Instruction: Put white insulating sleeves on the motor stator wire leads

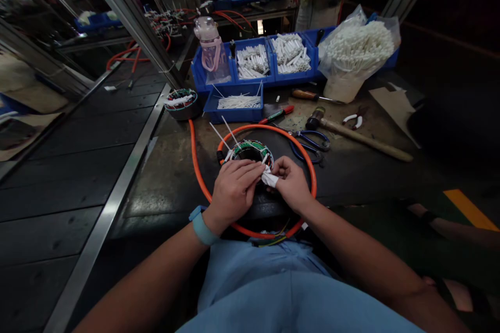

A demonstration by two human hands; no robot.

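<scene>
A round stator-like part (252, 146) with green and white windings sits on the dark bench, circled by a thick orange cable (196, 166). Two thin white ties stick up from its left side. My left hand (236, 187) rests on the near rim, its fingers pressed together and reaching toward a small white piece of sleeve or cloth (269, 178). My right hand (291, 181) has its fingers curled at the rim's right side, with the white piece by its thumb. Whether my left fingers pinch anything is hidden.
Behind stand blue bins (252, 62) of white tubes, a tray (234, 113) of ties, a bottle (213, 54) and a bag (357, 47). Pliers (310, 143), a mallet (363, 138), a marker (276, 114) and a screwdriver (307, 94) lie rightward. Another wound part (182, 105) sits left.
</scene>
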